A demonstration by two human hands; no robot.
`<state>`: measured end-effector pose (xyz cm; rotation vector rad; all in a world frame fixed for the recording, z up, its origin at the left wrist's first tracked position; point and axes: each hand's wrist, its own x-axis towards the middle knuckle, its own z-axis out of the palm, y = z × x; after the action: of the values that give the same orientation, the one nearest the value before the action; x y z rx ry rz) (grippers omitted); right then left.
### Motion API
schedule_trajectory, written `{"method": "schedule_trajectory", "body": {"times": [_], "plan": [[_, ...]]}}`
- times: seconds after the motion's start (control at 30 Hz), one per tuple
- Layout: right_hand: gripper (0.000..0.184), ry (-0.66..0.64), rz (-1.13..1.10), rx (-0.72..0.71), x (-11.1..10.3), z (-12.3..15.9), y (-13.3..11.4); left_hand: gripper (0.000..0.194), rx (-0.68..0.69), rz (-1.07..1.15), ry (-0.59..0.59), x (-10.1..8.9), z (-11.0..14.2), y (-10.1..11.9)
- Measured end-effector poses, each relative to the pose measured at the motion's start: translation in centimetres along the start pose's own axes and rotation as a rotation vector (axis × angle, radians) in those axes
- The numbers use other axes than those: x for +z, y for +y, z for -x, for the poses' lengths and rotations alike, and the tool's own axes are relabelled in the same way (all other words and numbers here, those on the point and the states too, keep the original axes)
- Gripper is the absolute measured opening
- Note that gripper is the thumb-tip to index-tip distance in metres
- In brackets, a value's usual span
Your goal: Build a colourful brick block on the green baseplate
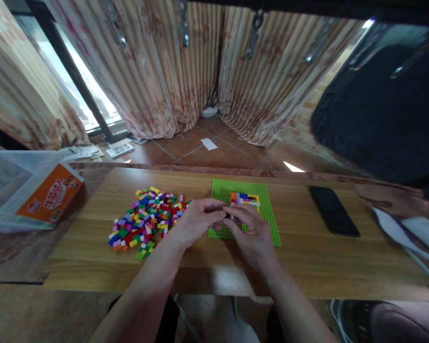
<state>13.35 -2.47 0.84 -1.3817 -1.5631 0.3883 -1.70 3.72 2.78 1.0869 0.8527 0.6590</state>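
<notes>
Over the front left part of a green studded baseplate (271, 224), my two hands meet at the fingertips. Between the thumbs and fingers shows a small black toy brick (228, 215), with a pale bit beside it too small to make out. My left hand (199, 218) pinches it from the left, and my right hand (253, 231) from the right. Behind the right fingers, a block of joined multicoloured bricks (243, 197) stands on the baseplate; its near side is hidden by that hand.
A heap of loose coloured bricks (143, 221) spreads over the wooden table (296, 267) left of my left forearm. On the right lie a black phone (334, 211) and white papers (396, 231). A clear plastic bin (17, 159) with an orange label stands beyond the left edge.
</notes>
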Motion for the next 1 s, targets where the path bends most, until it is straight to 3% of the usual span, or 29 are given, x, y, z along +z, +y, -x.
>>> {"method": "schedule_trajectory", "body": {"times": [0.2, 0.33, 0.5, 0.7, 0.83, 1.0], "plan": [[0.019, -0.027, 0.008, 0.023, -0.7, -0.1, 0.4, 0.022, -0.062, -0.057, -0.028, -0.2, 0.2, 0.6], [0.021, 0.094, 0.03, 0.196, -2.1, -0.3, 1.2, 0.019, -0.01, -0.21, 0.085, -1.5, 0.0, 0.6], [0.026, 0.16, 0.136, 0.327, -4.1, -0.6, 2.7, 0.016, 0.204, -0.576, 0.294, -4.2, -0.7, -0.1], [0.022, 0.133, 0.206, 0.276, -4.3, -0.7, 3.6, 0.021, 0.22, -0.885, 0.329, -4.2, -0.7, 0.2], [0.019, 0.113, 0.222, 0.199, -3.8, -0.8, 3.8, 0.021, 0.221, -0.926, 0.318, -3.7, -0.7, 0.4], [0.02, 0.096, 0.222, 0.205, -3.4, -0.8, 4.6, 0.021, 0.216, -0.941, 0.32, -3.8, -0.6, 0.4]]}}
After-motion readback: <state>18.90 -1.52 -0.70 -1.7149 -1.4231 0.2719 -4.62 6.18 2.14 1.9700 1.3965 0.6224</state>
